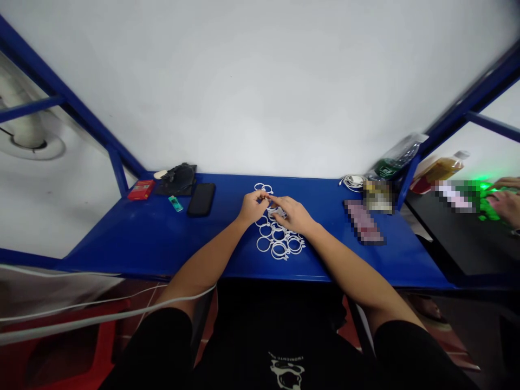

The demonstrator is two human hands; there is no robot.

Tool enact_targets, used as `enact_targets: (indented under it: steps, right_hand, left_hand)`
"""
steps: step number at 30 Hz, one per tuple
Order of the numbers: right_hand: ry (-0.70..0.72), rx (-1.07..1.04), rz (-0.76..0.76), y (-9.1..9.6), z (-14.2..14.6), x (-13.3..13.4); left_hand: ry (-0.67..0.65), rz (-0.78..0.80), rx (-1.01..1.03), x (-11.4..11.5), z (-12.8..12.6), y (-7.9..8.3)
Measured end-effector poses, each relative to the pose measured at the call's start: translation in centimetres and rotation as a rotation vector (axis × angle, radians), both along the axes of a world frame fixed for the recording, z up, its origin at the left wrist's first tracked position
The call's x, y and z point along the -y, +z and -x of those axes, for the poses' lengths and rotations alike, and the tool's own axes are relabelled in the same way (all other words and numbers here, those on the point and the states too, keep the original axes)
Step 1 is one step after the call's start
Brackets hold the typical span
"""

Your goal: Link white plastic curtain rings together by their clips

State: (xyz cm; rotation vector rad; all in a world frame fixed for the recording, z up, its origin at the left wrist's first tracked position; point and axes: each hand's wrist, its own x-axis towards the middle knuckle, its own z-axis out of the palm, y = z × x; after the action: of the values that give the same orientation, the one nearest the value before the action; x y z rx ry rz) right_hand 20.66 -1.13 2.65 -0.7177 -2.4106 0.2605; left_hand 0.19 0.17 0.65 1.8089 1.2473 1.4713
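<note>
Several white plastic rings (pixel 279 241) lie in a heap on the blue table (pixel 154 238), in front of me at the middle. My left hand (pixel 252 206) and my right hand (pixel 293 215) meet just above the far side of the heap, fingertips together. Both hands pinch a small white ring piece between them. A few more white rings (pixel 263 188) lie a little farther back on the table.
At the back left lie a black phone (pixel 201 199), a teal lighter (pixel 176 203), a red box (pixel 141 190) and a black cloth (pixel 177 177). At the right are a white cable (pixel 352 182) and bottles (pixel 396 160). Another person's hands (pixel 507 203) work at the far right.
</note>
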Motion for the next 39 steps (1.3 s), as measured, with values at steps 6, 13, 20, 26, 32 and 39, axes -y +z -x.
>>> enact_targets:
  steps: [6,13,20,26,32,39]
  right_hand:
    - [0.044,0.008,-0.011,-0.1,0.5,0.1]
    - [-0.001,0.008,0.036,0.0,0.3,-0.1]
    - [-0.171,0.002,0.15,-0.2,-1.0,-1.2]
    - [-0.186,0.01,0.201,-0.3,-1.3,-1.4]
    - [-0.21,-0.017,0.189,-0.4,-1.4,-1.6]
    - [-0.181,-0.081,0.171,-1.1,-1.6,-2.1]
  left_hand:
    - [-0.025,-0.034,-0.065,0.2,0.2,0.2]
    - [-0.075,0.057,-0.155,-0.1,-0.1,-0.3]
    - [0.034,-0.084,-0.442,-1.2,1.0,-0.5]
    - [0.162,0.093,-0.648,-2.8,2.4,-2.1]
    - [0.187,0.054,-0.669,-2.5,2.3,-2.2]
    - [0.231,0.012,-0.695,-2.3,2.0,-1.5]
